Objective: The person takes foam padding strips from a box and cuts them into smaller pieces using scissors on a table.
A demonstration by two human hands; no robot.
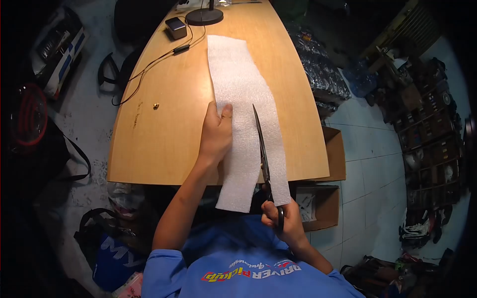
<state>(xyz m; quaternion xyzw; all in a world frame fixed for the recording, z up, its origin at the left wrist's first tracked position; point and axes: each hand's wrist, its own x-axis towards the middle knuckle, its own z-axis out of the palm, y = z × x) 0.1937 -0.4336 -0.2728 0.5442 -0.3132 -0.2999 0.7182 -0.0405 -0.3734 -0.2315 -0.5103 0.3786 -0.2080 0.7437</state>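
Observation:
A long white sheet of packing foam [238, 74] lies over the table and hangs past its near edge. My left hand [217, 130] pinches the foam's left edge, thumb on top. Black-handled scissors [263, 156] are in my right hand [288, 221], fingers in the handle loops below the table edge. Their blades point away from me into the foam. A slit runs from the near end up along the blades, parting a narrow strip [279, 171] on the right from the wider piece on the left.
On the wooden table [164, 144] are a small brass-coloured piece [156, 106], a dark box-shaped device [176, 28], a cable [149, 67] and a round black stand base [204, 17]. Cardboard boxes [334, 154] stand at the right. Bags [112, 258] lie on the floor to the left.

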